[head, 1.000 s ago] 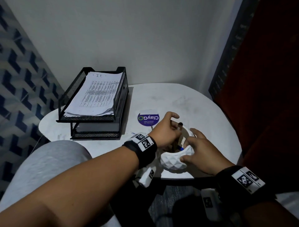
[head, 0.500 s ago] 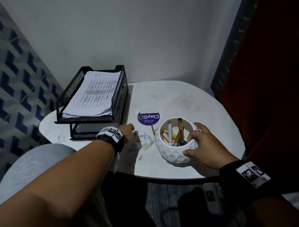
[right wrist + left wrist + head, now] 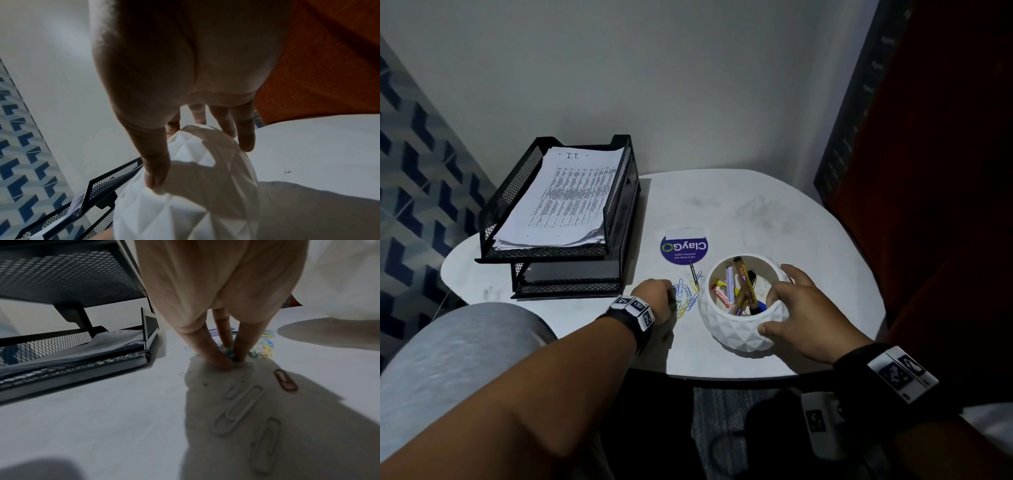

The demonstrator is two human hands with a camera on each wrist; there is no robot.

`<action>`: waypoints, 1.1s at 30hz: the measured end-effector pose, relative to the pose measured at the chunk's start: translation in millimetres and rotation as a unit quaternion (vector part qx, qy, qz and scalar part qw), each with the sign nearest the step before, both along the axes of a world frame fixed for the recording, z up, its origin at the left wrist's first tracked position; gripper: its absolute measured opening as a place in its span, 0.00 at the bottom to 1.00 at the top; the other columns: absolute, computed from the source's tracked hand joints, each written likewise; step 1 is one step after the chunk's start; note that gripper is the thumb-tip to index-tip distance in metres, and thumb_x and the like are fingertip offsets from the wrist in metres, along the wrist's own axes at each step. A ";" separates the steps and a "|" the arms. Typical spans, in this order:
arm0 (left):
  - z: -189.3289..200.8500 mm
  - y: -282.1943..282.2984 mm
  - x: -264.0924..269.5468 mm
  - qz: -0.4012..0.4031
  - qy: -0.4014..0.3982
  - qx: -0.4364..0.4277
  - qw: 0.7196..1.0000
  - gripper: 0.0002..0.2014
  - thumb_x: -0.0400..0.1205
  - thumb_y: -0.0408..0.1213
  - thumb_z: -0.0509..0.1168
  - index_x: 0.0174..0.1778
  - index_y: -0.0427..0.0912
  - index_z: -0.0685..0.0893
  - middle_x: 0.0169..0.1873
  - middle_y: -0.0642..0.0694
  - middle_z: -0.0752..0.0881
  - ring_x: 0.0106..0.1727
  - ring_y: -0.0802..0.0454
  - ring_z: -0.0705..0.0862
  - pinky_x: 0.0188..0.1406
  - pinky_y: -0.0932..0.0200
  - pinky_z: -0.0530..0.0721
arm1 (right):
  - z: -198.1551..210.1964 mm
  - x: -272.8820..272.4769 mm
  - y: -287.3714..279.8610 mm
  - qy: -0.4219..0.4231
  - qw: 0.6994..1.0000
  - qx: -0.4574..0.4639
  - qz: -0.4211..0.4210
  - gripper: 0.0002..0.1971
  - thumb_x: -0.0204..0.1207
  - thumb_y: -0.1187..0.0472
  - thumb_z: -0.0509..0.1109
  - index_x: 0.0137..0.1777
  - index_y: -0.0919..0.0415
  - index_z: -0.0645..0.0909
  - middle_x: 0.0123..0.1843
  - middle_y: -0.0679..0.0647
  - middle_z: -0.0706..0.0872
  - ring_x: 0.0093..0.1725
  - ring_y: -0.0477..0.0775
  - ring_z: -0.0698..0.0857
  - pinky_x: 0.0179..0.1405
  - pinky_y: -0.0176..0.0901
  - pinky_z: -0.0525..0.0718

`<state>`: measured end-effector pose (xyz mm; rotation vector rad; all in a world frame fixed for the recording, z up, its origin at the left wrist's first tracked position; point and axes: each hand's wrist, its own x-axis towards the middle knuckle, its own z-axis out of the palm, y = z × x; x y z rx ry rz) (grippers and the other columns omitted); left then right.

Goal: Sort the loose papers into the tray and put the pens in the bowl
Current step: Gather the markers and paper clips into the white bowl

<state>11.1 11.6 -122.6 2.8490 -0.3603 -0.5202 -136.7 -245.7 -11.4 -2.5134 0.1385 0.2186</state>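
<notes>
The white faceted bowl stands near the table's front edge with several pens standing in it. My right hand holds the bowl from the right, thumb on its side wall and fingers over the rim. My left hand is down on the table left of the bowl, its fingertips pinching into a pile of coloured paper clips. A thin dark pen lies between the bowl and a sticker. The black mesh tray holds a stack of papers.
A round purple sticker is on the white table behind the bowl. Loose white clips and an orange clip lie nearer the front edge. A wall stands behind and a red panel at the right.
My left hand has left the bowl's rim and moved left and down onto the paper clips. My right hand has stayed on the bowl.
</notes>
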 end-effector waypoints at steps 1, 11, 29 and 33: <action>0.8 -1.2 -0.5 0.006 -0.002 -0.004 1.000 0.09 0.77 0.42 0.70 0.52 0.50 0.88 0.51 0.48 0.91 0.57 0.44 0.87 0.52 0.58 0.82 | 0.0 -0.1 0.2 0.000 1.000 -0.001 -0.001 0.15 0.64 0.56 0.84 0.47 0.52 0.84 0.87 0.43 0.57 0.76 0.50 0.74 0.58 0.36 0.69; 19.4 8.5 12.9 0.101 0.040 -0.082 0.991 0.03 0.70 0.36 0.76 0.37 0.46 0.94 0.34 0.53 0.91 0.43 0.50 0.90 0.43 0.62 0.86 | -0.3 2.0 1.7 0.007 1.000 -0.006 0.004 0.15 0.64 0.56 0.85 0.48 0.52 0.84 0.86 0.43 0.58 0.77 0.48 0.73 0.58 0.34 0.67; 132.2 -65.2 -21.8 -0.121 0.023 -0.248 0.961 0.11 0.75 0.32 0.74 0.47 0.52 0.94 0.38 0.58 0.92 0.43 0.60 0.90 0.51 0.56 0.90 | 2.4 -2.0 8.0 -0.003 1.000 0.000 0.006 0.16 0.64 0.54 0.84 0.48 0.50 0.83 0.88 0.44 0.56 0.78 0.49 0.73 0.59 0.36 0.69; 127.4 -57.3 -13.6 -0.082 0.026 -0.287 0.954 0.08 0.78 0.34 0.73 0.46 0.52 0.93 0.40 0.56 0.93 0.43 0.56 0.90 0.50 0.57 0.88 | 1.3 -2.3 2.1 -0.010 1.000 -0.001 -0.002 0.16 0.63 0.54 0.84 0.49 0.52 0.84 0.87 0.46 0.58 0.78 0.50 0.73 0.59 0.36 0.69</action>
